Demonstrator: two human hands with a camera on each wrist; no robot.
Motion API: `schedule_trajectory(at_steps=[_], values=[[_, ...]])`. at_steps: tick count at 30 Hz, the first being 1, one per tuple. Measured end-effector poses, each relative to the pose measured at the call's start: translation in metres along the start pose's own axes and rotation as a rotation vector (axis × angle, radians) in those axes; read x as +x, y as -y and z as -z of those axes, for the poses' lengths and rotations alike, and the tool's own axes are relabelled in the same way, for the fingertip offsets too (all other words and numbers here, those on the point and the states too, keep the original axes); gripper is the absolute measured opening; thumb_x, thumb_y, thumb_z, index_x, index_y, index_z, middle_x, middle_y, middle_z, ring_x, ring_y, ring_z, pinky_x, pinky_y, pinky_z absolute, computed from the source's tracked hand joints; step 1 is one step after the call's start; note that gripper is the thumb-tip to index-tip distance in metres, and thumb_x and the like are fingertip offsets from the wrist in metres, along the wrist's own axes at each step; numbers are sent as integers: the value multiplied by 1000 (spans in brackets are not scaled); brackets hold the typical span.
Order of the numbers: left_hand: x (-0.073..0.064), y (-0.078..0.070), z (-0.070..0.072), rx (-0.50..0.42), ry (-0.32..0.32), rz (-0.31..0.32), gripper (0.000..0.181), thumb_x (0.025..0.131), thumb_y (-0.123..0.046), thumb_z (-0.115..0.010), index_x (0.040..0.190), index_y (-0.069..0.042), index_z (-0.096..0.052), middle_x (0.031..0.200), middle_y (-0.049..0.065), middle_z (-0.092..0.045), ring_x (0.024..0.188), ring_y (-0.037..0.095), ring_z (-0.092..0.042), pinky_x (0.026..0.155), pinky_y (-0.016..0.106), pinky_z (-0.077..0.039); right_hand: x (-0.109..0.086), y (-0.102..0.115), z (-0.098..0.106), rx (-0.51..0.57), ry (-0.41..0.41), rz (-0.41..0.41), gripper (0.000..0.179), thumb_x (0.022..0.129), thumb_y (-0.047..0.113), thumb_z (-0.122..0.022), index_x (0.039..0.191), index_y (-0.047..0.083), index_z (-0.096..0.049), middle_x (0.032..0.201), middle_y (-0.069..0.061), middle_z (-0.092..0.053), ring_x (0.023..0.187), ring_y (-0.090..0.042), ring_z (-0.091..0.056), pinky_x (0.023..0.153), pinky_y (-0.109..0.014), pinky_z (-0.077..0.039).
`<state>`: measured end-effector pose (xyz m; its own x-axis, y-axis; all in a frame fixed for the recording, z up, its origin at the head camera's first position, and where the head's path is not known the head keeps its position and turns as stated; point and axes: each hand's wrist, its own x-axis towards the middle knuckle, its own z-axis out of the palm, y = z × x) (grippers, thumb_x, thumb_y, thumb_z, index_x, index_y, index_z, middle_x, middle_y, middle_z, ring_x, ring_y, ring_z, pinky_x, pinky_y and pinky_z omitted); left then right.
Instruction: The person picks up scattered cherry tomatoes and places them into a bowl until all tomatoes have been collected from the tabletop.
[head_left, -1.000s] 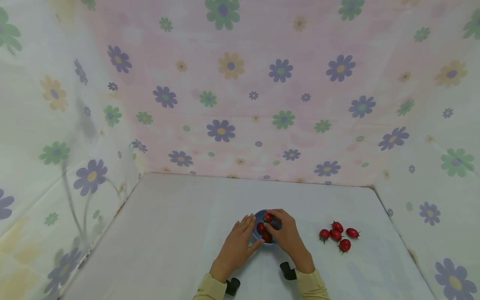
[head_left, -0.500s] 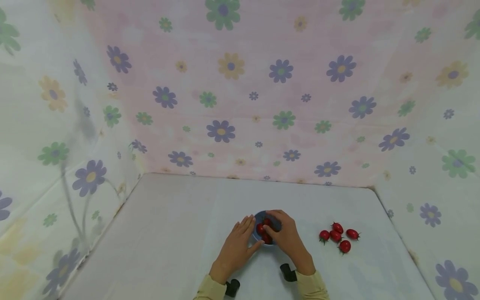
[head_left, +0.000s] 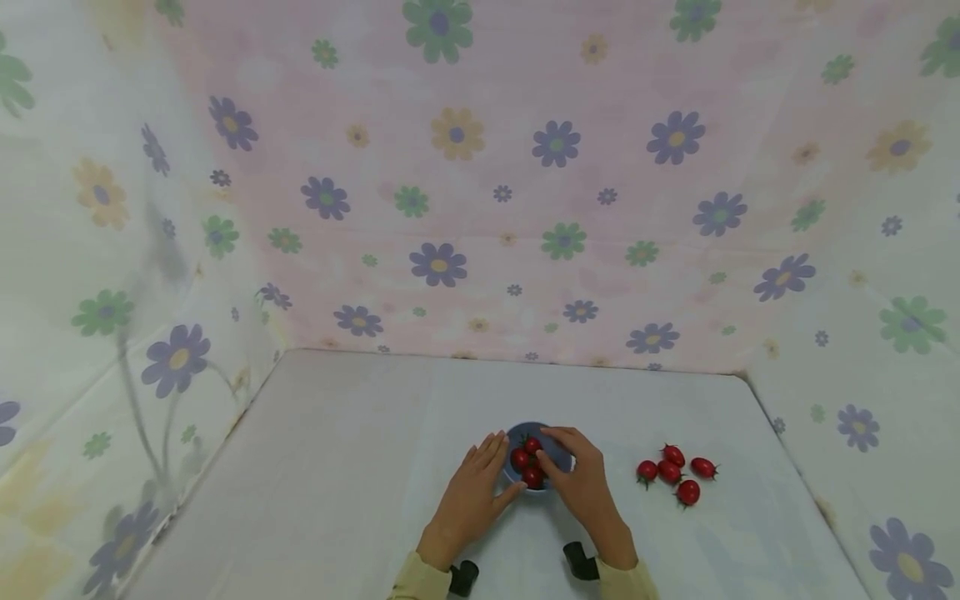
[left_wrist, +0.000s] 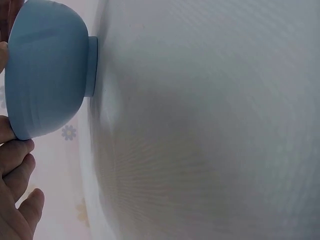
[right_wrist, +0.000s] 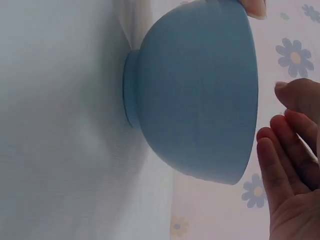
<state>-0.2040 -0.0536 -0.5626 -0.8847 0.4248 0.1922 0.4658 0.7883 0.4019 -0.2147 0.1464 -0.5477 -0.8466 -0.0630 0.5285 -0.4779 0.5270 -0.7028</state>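
A blue bowl (head_left: pixel 557 454) stands on the white table, with a few red cherry tomatoes (head_left: pixel 532 477) inside it. My left hand (head_left: pixel 468 496) lies at the bowl's left side, straight fingers touching the far-left rim and thumb at the near rim. In the left wrist view, its fingertips (left_wrist: pixel 22 147) meet the rim of the bowl (left_wrist: pixel 47 70). Over the right part of the bowl is my right hand (head_left: pixel 585 479), fingers and thumb spread apart, holding nothing. The right wrist view shows its fingers (right_wrist: pixel 275 165) beside the bowl's rim.
To the right of the bowl, several loose cherry tomatoes (head_left: pixel 669 472) lie in a cluster on the table (head_left: pixel 360 467). Flower-patterned cloth walls (head_left: pixel 480 208) border the table at the back and sides. Small black devices (head_left: pixel 580 560) sit at both wrists.
My right hand has let go of a cherry tomato, now lying among the others in the bowl, and has drawn back slightly to the right. The left hand stays at the rim.
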Motion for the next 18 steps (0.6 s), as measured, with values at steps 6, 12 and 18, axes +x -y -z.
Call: schedule_trajectory(at_steps=[6,12,18], values=[[0,0,-1,-7,1,10,78,101,-57,-51,155,-2,-40,162,13,-38,152,29,-32,123,51,-30,-11,-3,3,14,-74,5,37,81,-4,-82,116,2,-73,111,-6,-72,105,-22,-71,92,-33,-59],[0,0,0,-4,-8,-1,77,102,-55,-51,154,0,-41,161,15,-39,151,31,-34,121,52,-31,-23,-9,8,14,-101,-2,36,80,-8,-81,115,0,-73,109,-8,-72,101,-25,-72,92,-22,-57],[0,-2,2,-5,-25,-10,74,101,-51,-57,152,1,-43,160,16,-41,150,31,-36,121,52,-33,-33,-18,14,20,-150,-76,34,81,-9,-80,113,0,-74,108,-8,-73,103,-19,-69,94,-7,-48]])
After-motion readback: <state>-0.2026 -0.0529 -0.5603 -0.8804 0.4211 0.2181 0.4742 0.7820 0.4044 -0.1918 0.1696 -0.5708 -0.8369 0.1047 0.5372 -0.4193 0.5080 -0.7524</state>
